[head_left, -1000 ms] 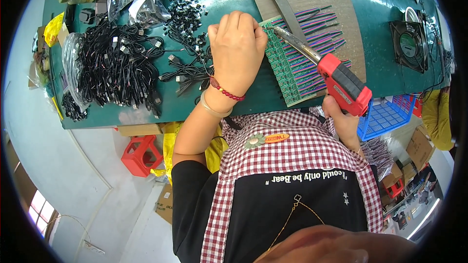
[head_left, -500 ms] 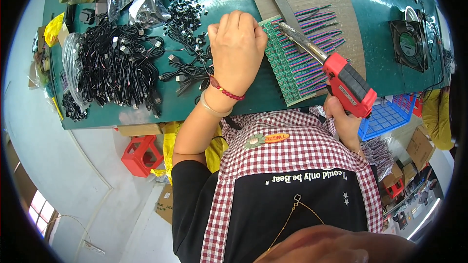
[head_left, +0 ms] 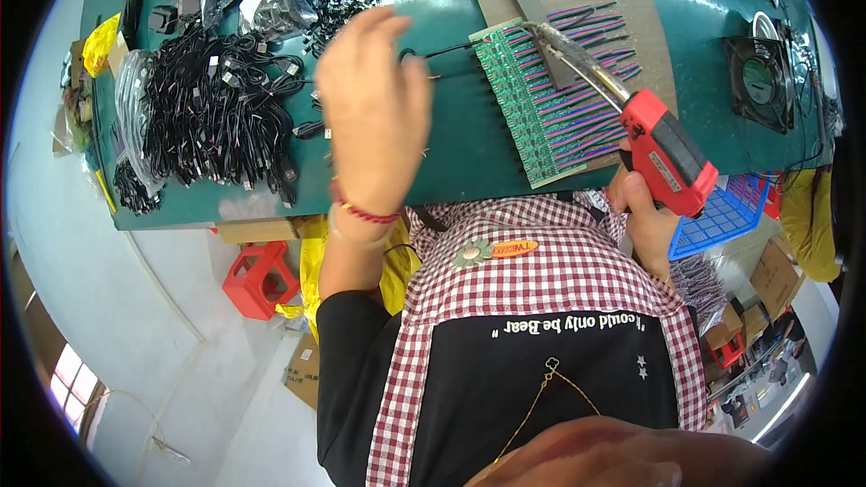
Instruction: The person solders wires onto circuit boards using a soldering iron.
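Gripping red-and-black soldering gun in right grip | pointing its metal tip toward far end of green circuit-board panel | showing left grip blurred and open, just right of black USB cable pile | with panel on counter between both grips, touching neither

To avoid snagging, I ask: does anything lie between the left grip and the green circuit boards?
Yes: a black cable runs across the upper part of the gap between the left grip and the green circuit boards.
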`<move>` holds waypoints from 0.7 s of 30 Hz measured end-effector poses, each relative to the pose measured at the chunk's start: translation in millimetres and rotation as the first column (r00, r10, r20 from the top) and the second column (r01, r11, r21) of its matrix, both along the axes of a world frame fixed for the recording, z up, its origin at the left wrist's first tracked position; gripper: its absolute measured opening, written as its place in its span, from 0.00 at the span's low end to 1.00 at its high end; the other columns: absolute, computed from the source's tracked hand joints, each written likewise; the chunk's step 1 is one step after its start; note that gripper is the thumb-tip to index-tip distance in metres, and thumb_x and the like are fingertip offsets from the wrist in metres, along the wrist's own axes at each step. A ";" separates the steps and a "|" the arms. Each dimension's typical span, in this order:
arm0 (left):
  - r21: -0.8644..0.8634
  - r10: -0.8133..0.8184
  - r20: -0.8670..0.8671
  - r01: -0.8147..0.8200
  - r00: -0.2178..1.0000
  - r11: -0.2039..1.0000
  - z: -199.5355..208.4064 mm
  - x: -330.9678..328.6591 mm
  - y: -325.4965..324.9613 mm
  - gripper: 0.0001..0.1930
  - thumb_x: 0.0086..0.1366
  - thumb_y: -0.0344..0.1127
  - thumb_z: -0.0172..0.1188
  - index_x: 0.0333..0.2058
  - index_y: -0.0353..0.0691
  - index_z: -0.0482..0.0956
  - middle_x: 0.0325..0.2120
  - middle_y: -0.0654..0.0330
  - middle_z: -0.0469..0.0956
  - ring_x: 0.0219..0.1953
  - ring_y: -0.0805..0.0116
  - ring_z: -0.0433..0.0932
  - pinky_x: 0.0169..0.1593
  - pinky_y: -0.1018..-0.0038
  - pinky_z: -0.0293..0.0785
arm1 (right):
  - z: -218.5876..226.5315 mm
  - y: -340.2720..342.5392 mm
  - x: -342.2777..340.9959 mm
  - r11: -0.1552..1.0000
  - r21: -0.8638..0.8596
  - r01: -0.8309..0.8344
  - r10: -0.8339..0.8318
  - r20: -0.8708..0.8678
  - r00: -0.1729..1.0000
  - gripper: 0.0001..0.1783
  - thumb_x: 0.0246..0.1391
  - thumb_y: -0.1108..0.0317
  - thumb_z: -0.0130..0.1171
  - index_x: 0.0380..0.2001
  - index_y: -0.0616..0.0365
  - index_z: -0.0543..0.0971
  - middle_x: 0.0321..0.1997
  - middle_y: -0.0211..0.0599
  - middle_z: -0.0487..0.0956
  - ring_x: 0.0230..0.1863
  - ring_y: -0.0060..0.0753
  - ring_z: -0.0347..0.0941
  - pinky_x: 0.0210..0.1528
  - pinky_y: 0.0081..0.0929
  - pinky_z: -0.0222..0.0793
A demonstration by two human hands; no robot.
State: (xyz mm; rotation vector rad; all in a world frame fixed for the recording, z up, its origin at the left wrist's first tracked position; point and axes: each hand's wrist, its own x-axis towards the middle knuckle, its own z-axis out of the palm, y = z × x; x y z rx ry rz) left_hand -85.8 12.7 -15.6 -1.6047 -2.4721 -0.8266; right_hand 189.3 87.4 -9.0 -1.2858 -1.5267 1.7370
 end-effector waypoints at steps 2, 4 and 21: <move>-0.083 0.026 0.081 -0.019 0.996 0.996 2.9 -16.5 -21.1 0.09 0.51 0.27 0.55 0.33 0.38 0.72 0.35 0.57 0.72 0.41 0.58 0.70 0.44 0.65 0.63 | 1.7 3.4 -2.2 1.000 -0.013 0.022 -0.023 -0.063 0.998 0.08 0.51 0.74 0.57 0.35 0.64 0.74 0.20 0.28 0.71 0.19 0.17 0.64 0.21 0.17 0.59; -0.278 -0.036 0.175 0.084 0.984 0.957 6.2 -14.8 -37.7 0.05 0.52 0.28 0.56 0.30 0.39 0.73 0.30 0.58 0.70 0.37 0.58 0.69 0.39 0.65 0.63 | 0.5 6.1 -3.9 1.000 -0.011 0.016 -0.017 -0.085 0.996 0.10 0.52 0.74 0.56 0.38 0.65 0.73 0.20 0.29 0.71 0.19 0.17 0.64 0.21 0.17 0.59; -0.151 -0.039 0.148 0.061 0.988 0.987 -19.0 -10.2 -78.0 0.08 0.48 0.24 0.59 0.30 0.41 0.75 0.36 0.62 0.72 0.40 0.63 0.69 0.43 0.69 0.62 | 1.3 7.2 -10.0 0.982 0.175 -0.066 0.096 -0.166 0.981 0.18 0.56 0.68 0.48 0.46 0.69 0.65 0.14 0.29 0.62 0.14 0.19 0.56 0.17 0.20 0.54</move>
